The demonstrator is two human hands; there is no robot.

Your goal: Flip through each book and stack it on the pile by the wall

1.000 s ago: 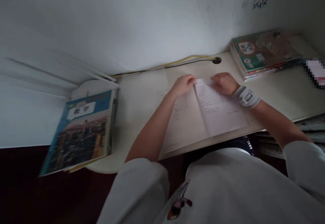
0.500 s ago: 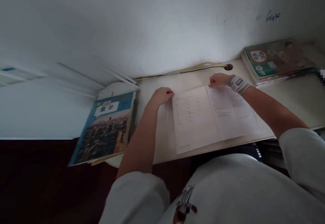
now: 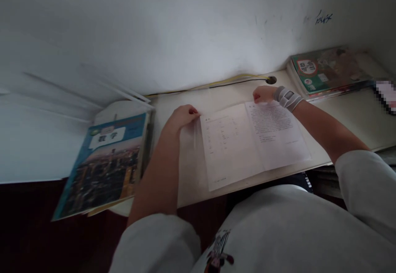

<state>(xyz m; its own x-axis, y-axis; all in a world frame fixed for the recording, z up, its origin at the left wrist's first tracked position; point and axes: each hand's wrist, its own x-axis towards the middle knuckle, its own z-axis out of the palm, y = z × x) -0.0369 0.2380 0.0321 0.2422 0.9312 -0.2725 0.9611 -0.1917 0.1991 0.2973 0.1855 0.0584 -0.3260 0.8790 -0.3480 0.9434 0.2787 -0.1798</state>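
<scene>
An open booklet [image 3: 232, 157] with printed pages lies on the white desk, tilted a little. Along its left side a faint edge of what looks like a clear plastic sheet [image 3: 194, 137] shows. My left hand [image 3: 185, 117] is closed in a pinch at the booklet's upper left corner, seemingly on that clear sheet. Curled at the top edge of the right-hand page is my right hand [image 3: 263, 94], its wrist in a grey band [image 3: 289, 98]. Whatever its fingers hold is hidden.
A blue maths textbook [image 3: 108, 161] lies on a pile at the left, over the desk's edge. Books with a green cover [image 3: 331, 69] are stacked at the back right, beside a pixelated object [image 3: 386, 95]. A yellow cable [image 3: 229, 79] runs along the wall to a desk hole [image 3: 271, 80].
The view has shifted, so desk, booklet and books appear further left. Both hands keep their places at the booklet's top edge; my left thumb and finger show more clearly.
</scene>
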